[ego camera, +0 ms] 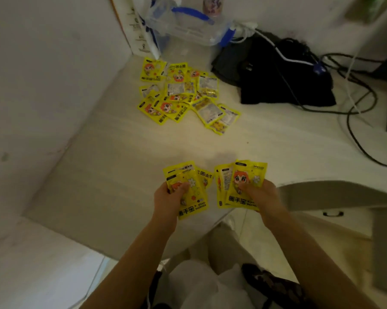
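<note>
White tabletop in a corner, white wall on the left. Near edge: my left hand grips a fan of yellow packets, my right hand grips a second fan. Far: loose packet pile, clear box behind it. Far right: black bag, cables.

A pale desk with faint wood grain fills a corner between a plain white left wall and a white back wall. At the back stands a clear plastic box with a blue handle. Just beside it, to the right, lies a heap of black fabric crossed by a white cable. Black cables loop over the desk's right side. Below its curved front edge sits a drawer with a dark handle, above a pale tiled floor. The light is dim and yellowish.
</note>
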{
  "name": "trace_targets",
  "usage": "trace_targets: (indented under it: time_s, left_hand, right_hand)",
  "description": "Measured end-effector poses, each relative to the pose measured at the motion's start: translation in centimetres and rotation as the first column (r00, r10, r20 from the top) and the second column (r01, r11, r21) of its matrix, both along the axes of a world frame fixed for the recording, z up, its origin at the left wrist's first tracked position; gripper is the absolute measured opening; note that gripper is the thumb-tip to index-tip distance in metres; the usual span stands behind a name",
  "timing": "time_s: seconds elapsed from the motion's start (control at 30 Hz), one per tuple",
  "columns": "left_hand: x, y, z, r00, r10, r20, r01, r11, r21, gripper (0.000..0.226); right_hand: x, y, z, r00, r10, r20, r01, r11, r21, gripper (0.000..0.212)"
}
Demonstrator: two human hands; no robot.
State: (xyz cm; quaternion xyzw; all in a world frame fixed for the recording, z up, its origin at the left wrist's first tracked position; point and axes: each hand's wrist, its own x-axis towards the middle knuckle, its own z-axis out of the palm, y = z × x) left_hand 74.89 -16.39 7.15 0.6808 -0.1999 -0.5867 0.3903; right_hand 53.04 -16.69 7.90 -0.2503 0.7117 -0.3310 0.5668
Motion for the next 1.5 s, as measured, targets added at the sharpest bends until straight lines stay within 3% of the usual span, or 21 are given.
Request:
trace_targets:
  time_s: [0.2, 0.4, 0.67, 1.13, 1.5]
  left_hand:
    - [-3.0, 1.7, 0.1, 0.984, -0.178, 0.027, 0.177, 0.983, 0.038, 0.012]
    - [-8.1, 4.1, 0.0, 0.936, -0.353, 0.012, 0.352, 0.935, 0.038, 0.013]
    - [-17.0, 10.3, -0.6, 0.8, -0.599, 0.033, 0.595, 0.8, 0.077, 0.019]
    - [-35.6, 25.4, -1.8, 0.679, -0.732, -0.061, 0.733, 0.67, 0.119, 0.015]
    - [-49.4, 27.4, -0.9, 0.582, -0.803, -0.128, 0.813, 0.575, 0.09, 0.025]
  right_hand:
    - [-2.5, 5.4, 0.9, 0.989, -0.146, -0.016, 0.145, 0.989, -0.038, 0.008]
    - [-6.5, 12.0, 0.2, 0.944, -0.329, -0.014, 0.329, 0.944, 0.002, 0.016]
    - [-13.6, 23.1, 0.0, 0.823, -0.567, -0.008, 0.567, 0.823, 0.023, 0.01]
    - [-26.9, 43.3, 0.6, 0.606, -0.795, -0.025, 0.795, 0.603, 0.062, 0.015]
    - [-37.6, 46.7, 1.2, 0.486, -0.873, -0.037, 0.873, 0.483, 0.069, 0.023]
